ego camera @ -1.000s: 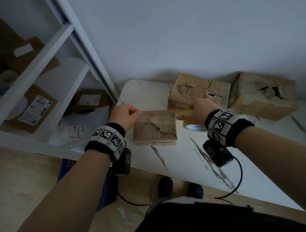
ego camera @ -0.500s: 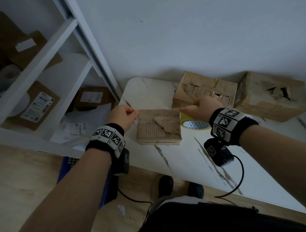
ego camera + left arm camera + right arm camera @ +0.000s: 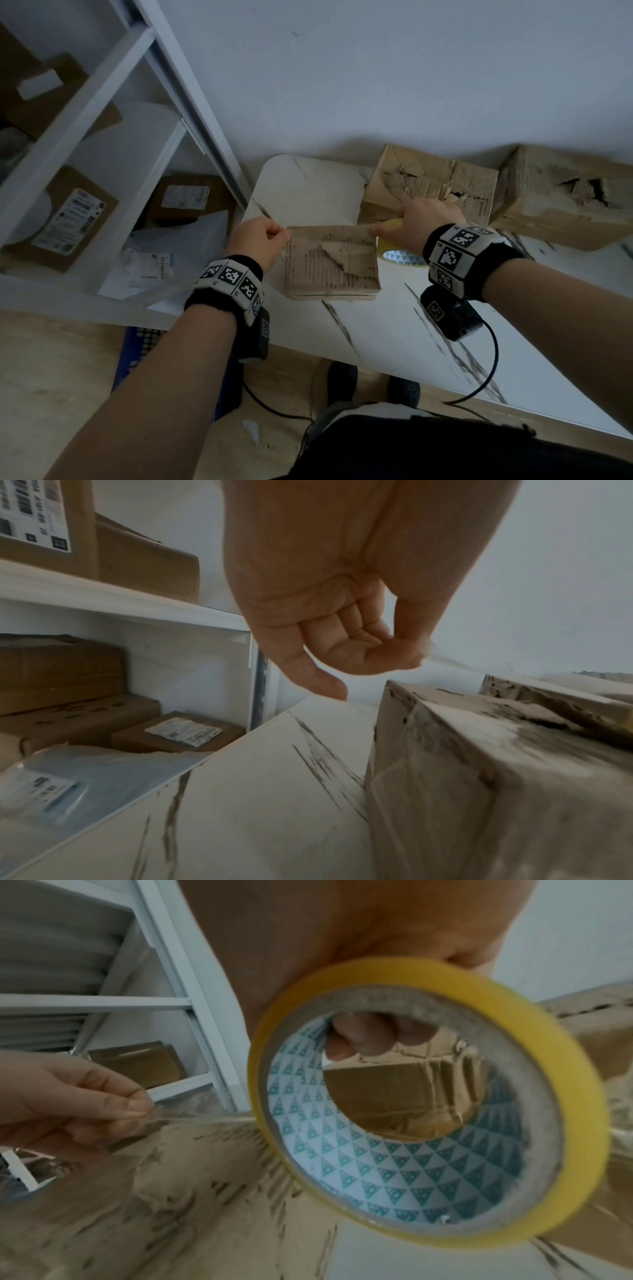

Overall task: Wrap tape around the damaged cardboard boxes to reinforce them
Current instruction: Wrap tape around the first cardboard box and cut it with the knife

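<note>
The left hand point(image 3: 260, 241) pinched the end of the clear tape point(image 3: 205, 1119). The right hand point(image 3: 416, 224) held the yellow tape roll point(image 3: 428, 1102). The tape stretched over the small torn box point(image 3: 332, 263) near the desk's point(image 3: 394, 329) left edge.

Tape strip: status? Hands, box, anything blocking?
Left hand pinches tape strip end; right hand holds tape roll. Strip stretched over small torn box, not yet stuck. Nothing blocking.
</note>
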The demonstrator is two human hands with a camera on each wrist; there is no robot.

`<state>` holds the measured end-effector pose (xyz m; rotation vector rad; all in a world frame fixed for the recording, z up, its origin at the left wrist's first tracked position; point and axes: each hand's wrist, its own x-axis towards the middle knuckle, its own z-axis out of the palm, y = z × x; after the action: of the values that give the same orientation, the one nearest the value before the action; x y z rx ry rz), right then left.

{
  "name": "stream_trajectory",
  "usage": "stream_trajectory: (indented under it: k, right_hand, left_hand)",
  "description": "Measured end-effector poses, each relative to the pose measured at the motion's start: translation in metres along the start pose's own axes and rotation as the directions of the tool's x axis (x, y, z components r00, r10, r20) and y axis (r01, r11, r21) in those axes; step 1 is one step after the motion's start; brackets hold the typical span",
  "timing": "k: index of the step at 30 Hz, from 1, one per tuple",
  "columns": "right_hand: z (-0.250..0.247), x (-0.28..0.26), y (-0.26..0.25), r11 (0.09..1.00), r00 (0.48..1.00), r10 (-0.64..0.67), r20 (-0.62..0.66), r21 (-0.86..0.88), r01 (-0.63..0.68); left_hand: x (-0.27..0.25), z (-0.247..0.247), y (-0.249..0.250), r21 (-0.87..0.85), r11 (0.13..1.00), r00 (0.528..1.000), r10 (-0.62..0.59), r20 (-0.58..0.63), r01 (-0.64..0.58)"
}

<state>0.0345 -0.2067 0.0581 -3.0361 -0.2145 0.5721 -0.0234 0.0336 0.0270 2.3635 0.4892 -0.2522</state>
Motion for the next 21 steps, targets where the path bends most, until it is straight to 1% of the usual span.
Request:
stream_trajectory:
  k: [4, 8, 11, 18, 21]
  right_hand:
    - [0.001, 0.0, -0.002, 0.998, 1.0, -0.017, 0.009, -0.056, 0.017]
    - [0.003, 0.002, -0.003, 0.997, 0.999, -0.032, 0.023, -0.073, 0.034]
    - [0.006, 0.002, -0.003, 0.996, 0.999, -0.031, 0.038, -0.081, 0.034]
    - [0.01, 0.002, -0.005, 0.996, 0.998, -0.042, 0.043, -0.075, 0.045]
    - [0.01, 0.002, -0.004, 0.996, 0.998, -0.029, 0.049, -0.086, 0.033]
  left_hand:
    - [0.003, 0.003, -0.004, 0.012, 1.0, 1.0, 0.001, -0.004, -0.001]
    - [0.006, 0.006, -0.008, -0.037, 0.999, 1.0, -0.015, 0.015, 0.015]
    - [0.007, 0.007, -0.01, -0.032, 0.999, 1.0, -0.019, 0.023, 0.02]
    - [0.012, 0.005, -0.011, 0.006, 1.0, 1.0, 0.011, 0.016, -0.011]
    - [0.012, 0.005, -0.008, 0.028, 0.999, 0.999, 0.033, -0.011, -0.032]
